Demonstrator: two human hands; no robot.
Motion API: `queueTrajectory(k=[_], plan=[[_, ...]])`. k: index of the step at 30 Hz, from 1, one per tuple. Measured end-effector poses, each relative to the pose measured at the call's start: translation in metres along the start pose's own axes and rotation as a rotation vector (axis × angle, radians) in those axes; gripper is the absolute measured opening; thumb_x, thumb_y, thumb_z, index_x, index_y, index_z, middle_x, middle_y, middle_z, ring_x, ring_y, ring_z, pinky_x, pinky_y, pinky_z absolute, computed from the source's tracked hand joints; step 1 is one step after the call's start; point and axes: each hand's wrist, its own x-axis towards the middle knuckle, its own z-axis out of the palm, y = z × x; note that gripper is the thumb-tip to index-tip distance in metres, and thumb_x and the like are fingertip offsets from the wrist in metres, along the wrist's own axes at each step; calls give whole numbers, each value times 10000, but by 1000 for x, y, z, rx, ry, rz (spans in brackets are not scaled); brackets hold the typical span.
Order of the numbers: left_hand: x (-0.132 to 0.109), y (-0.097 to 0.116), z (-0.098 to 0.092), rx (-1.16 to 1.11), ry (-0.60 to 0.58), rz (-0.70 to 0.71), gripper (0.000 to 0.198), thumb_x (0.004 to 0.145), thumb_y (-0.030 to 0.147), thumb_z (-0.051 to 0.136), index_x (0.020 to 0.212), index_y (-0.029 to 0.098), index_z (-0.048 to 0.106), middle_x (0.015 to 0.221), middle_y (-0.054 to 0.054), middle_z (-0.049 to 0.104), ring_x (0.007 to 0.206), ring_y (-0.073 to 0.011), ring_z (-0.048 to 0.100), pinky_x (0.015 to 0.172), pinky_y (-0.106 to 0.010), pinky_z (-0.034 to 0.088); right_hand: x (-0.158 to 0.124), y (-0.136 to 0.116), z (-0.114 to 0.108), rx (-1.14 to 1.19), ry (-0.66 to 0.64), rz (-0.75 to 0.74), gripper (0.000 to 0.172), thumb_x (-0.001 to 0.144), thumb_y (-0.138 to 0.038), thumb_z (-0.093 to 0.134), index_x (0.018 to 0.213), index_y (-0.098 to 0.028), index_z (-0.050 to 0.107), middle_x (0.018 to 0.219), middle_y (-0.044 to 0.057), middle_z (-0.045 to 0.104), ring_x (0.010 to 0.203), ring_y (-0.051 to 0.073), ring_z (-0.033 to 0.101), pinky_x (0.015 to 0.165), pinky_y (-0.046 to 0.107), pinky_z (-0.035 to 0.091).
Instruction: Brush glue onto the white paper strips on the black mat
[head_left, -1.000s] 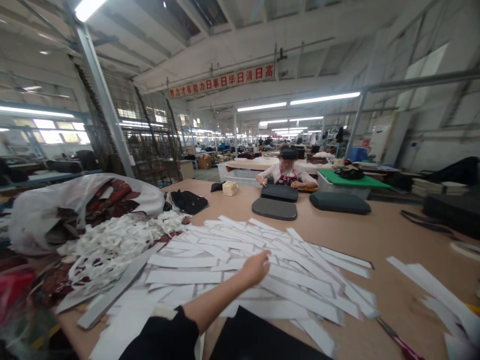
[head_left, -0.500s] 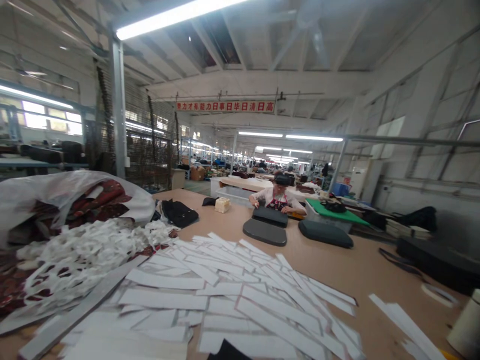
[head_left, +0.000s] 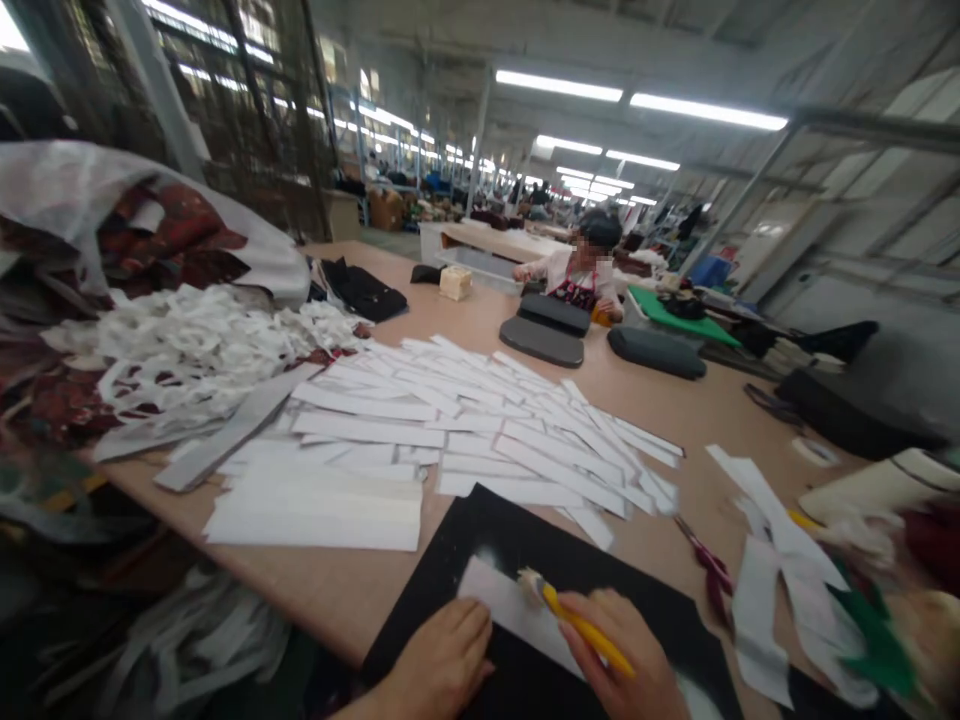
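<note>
My right hand (head_left: pixel 628 645) is closed around a brush with a yellow handle (head_left: pixel 589 632); its pale bristles are over a white strip (head_left: pixel 517 612). That strip lies slantwise on a black sheet (head_left: pixel 480 520) at the table's near edge. At the strip's left end, my left hand (head_left: pixel 442 652) has its fingers pressed together on it, holding it down. Whitish smears show on the black sheet beside the strip. Just beyond lies a pile of loose white strips (head_left: pixel 480 430), with a wider stack of white sheets (head_left: pixel 319 505) to its left.
Dark-red-handled scissors (head_left: pixel 712 570) lie right of the black sheet, near more white strips (head_left: pixel 761 610) and a cream roll (head_left: pixel 877 485). White scraps (head_left: pixel 195 350) are heaped at left. Across the table (head_left: pixel 727 420) a co-worker (head_left: pixel 581 275) sits behind dark padded pieces (head_left: pixel 540 340).
The view has tilted down. Both my hands, the brush and most of the black sheet now show; before, only a corner of the sheet was visible at the bottom.
</note>
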Motion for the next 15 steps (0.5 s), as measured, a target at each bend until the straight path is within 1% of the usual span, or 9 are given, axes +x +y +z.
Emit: queueTrajectory(k=[3,5,7,9,11,13,15], plan=[[3,5,-5,-60,-7,-52,192,858,197,476,955,94,605,951,-85,636,934,-188,569,850,-297,494,25,-10,21,129,-74,124,205,886,-326,452,871,-219,626,800,40,651,776,178,602,711,308,494],[8,5,-6,-67,2,-57,179,854,188,479,934,88,603,928,-86,629,929,-193,563,851,-310,492,43,-19,36,187,-96,151,227,891,-329,435,858,-204,621,808,41,651,787,175,599,733,305,478],[10,4,-6,-65,-8,-56,155,846,189,494,903,93,602,893,-81,620,911,-199,558,827,-320,496,57,-26,47,187,-124,107,261,899,-336,404,837,-199,617,776,36,647,747,169,596,723,301,463],[11,4,-5,-64,-52,-53,119,840,190,511,847,108,596,832,-66,602,858,-190,554,770,-309,503,65,-30,53,80,-119,57,303,901,-337,379,753,-192,601,680,36,616,673,177,576,693,319,443],[10,4,-4,-65,-103,-49,100,838,188,518,811,118,585,794,-55,582,812,-177,544,713,-296,499,69,-32,54,-55,-82,26,321,899,-319,375,676,-191,566,604,34,566,625,184,544,694,345,417],[9,4,-2,-69,-119,-43,99,842,180,510,800,122,579,783,-52,571,801,-173,535,700,-297,491,71,-33,53,-69,-76,-14,290,899,-295,383,696,-188,559,625,33,567,645,180,537,746,357,398],[7,4,-1,-71,-115,-41,110,851,174,491,814,122,581,800,-56,571,816,-177,531,716,-308,486,71,-36,53,-10,-122,-50,252,902,-274,384,750,-189,566,669,26,588,678,168,543,788,349,385]])
